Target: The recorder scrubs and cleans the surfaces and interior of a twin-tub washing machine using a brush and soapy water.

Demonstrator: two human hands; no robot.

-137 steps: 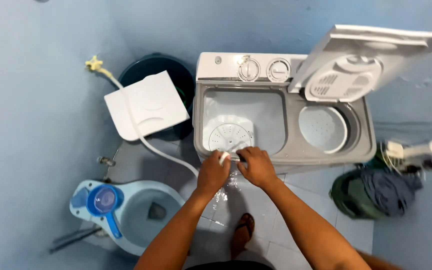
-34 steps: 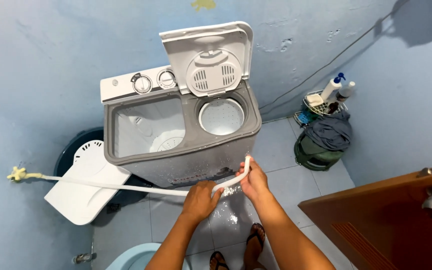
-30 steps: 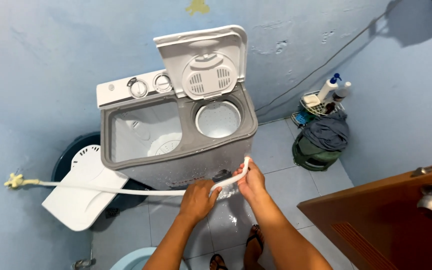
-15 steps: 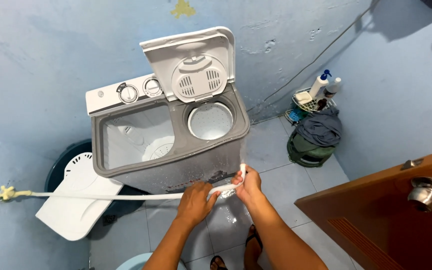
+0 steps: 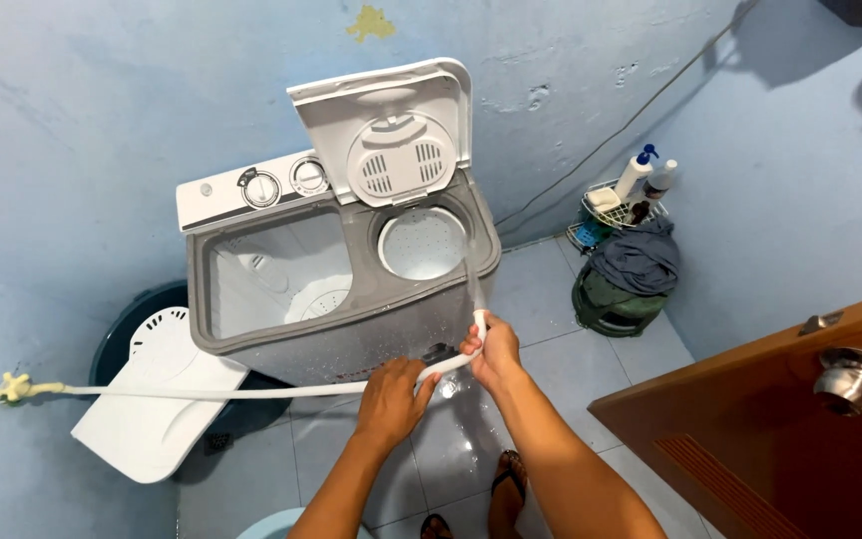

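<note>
Here, a thin white hose (image 5: 251, 391) runs from a yellowish tap (image 5: 14, 387) on the left wall, across the front of a twin-tub washing machine (image 5: 336, 289), to the person's two hands. The right hand (image 5: 491, 351) is closed around the hose's free end, just in front of the machine's right front corner, with the nozzle tilted upward — a stream of water (image 5: 471, 269) rises from it toward the round spin tub (image 5: 421, 243). The left hand (image 5: 389, 399) is wrapped around the hose a little further back, near the right hand, fingers curled over the tube.

The machine's spin-tub lid (image 5: 386, 135) stands upright and open, its vented inner face showing. The larger wash tub (image 5: 276, 274) on the left is uncovered, and two round dials (image 5: 281, 182) sit on the white panel behind it.

A loose white lid (image 5: 152, 409) leans over a dark round basin (image 5: 142, 314) left of the machine. The tiled floor (image 5: 551, 299) is wet under the hands, and the person's sandalled feet (image 5: 506, 494) show below. Toward the right corner a wire rack (image 5: 606, 215) holds bottles — beside it a dark green bag (image 5: 616, 299) lies with grey cloth (image 5: 636, 260) on top. A brown door (image 5: 780, 439) with a metal knob (image 5: 845, 379) fills the lower right.
</note>
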